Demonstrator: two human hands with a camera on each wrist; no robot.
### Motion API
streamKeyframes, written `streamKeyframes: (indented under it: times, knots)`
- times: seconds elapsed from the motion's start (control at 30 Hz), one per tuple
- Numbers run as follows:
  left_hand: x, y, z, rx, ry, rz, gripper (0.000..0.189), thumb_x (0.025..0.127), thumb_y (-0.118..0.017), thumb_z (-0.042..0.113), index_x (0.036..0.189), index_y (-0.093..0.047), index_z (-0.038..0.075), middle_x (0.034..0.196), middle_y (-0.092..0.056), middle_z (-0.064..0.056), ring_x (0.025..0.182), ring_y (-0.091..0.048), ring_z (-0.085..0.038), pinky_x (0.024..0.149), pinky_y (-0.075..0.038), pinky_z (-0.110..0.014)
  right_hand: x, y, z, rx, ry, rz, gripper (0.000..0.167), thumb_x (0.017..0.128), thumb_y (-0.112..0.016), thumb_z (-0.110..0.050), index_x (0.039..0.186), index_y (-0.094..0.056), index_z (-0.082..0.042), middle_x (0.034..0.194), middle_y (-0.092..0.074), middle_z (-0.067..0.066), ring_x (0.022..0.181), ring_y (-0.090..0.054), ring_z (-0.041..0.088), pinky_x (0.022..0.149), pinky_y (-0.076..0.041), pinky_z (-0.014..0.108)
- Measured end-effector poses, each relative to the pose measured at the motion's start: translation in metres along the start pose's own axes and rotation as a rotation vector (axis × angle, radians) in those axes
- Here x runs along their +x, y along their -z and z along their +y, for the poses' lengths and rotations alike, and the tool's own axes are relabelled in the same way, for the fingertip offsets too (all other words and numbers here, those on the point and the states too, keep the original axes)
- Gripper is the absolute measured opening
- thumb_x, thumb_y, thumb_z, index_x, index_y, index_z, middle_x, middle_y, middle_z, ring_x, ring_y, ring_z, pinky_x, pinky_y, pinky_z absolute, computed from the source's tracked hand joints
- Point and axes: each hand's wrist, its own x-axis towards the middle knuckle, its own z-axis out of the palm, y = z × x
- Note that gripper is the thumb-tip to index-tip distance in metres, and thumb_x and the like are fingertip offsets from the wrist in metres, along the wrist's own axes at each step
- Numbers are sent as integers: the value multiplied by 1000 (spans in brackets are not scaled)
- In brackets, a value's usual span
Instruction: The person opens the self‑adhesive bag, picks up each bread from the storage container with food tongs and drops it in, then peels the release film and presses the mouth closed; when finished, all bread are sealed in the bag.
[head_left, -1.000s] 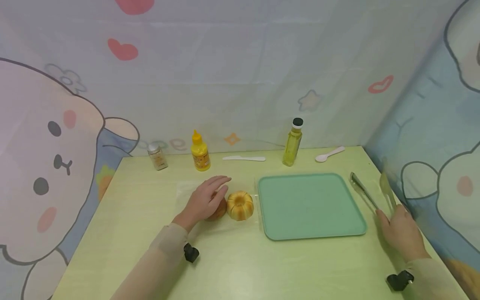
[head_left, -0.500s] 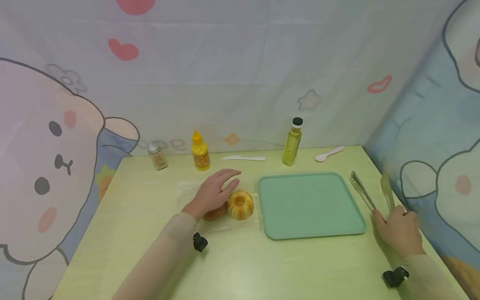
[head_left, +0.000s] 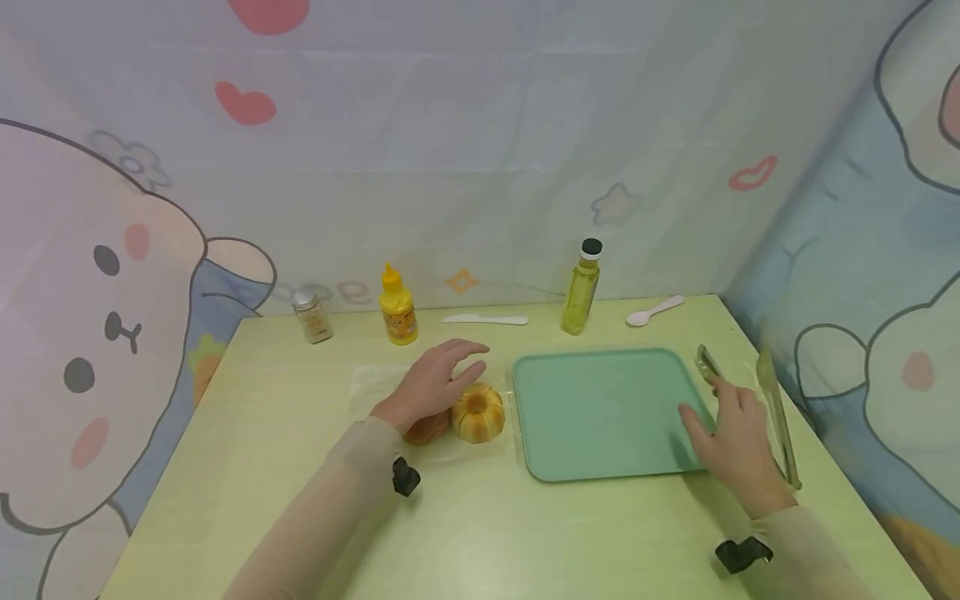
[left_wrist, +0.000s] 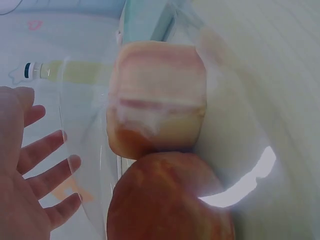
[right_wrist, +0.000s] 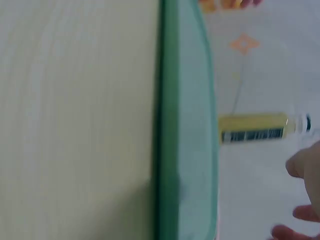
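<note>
My left hand (head_left: 435, 383) is over a round brown bun (head_left: 427, 428) and partly covers it. Its fingers extend toward the far side, spread and holding nothing; the left wrist view shows the hand (left_wrist: 25, 165) beside the breads. A golden, segmented bread roll (head_left: 478, 414) sits right beside the bun. Both lie in a see-through plastic tray or wrap (head_left: 375, 381) with faint edges. My right hand (head_left: 738, 442) hovers by the right edge of the green tray (head_left: 611, 417), fingers loose. Metal tongs (head_left: 780, 417) lie spread behind and right of that hand, which partly hides them.
Along the back edge stand a shaker jar (head_left: 312, 317), a yellow squeeze bottle (head_left: 397, 308) and an oil bottle (head_left: 581, 292). A white plastic knife (head_left: 486, 320) and a pale spoon (head_left: 655, 312) lie between and beside them. A printed curtain (head_left: 450, 125) hangs behind.
My right hand has let go of the tongs and moved left toward the green tray; the tongs stay on the table. My left hand has shifted slightly right and away over the breads.
</note>
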Motion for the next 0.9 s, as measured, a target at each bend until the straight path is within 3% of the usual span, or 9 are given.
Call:
streamKeyframes:
  times: [0.23,0.43,0.57,0.73,0.9]
  knots:
    - [13,-2,1,-17,50,-95,38,109,-58,32,139,-66,9,142,-66,-9,138,-57,-30,118,-42,-48,2,-30,-54,174,30,-199,50,104,-67,-23,144,-52,2,109,-68,16,97,-67,31,77,-59,44]
    - [20,-6,-1,-36,62,-132,38,109,-58,30,140,-66,8,143,-65,-9,139,-55,-29,120,-40,-47,-6,-59,-100,373,26,-345,49,103,-69,-23,145,-52,-4,102,-70,2,91,-70,18,73,-58,28]
    - [24,-10,-1,-43,78,-159,37,109,-58,29,140,-66,9,143,-64,-8,140,-54,-29,120,-40,-46,-11,-74,-130,470,-4,-438,52,102,-71,-25,148,-52,-10,102,-72,-2,91,-70,13,75,-57,27]
    - [29,-15,-3,-29,107,-194,36,110,-56,28,139,-67,10,144,-63,-8,139,-53,-28,119,-41,-47,-16,-93,-158,571,-39,-578,62,103,-69,-28,154,-44,-4,101,-75,2,87,-71,14,75,-57,27]
    - [37,-18,-3,-2,102,-229,33,108,-56,24,135,-71,12,139,-66,-5,137,-56,-27,117,-43,-46,-20,-105,-180,735,-198,-727,79,103,-68,-29,163,-25,-1,99,-77,13,82,-74,22,66,-57,30]
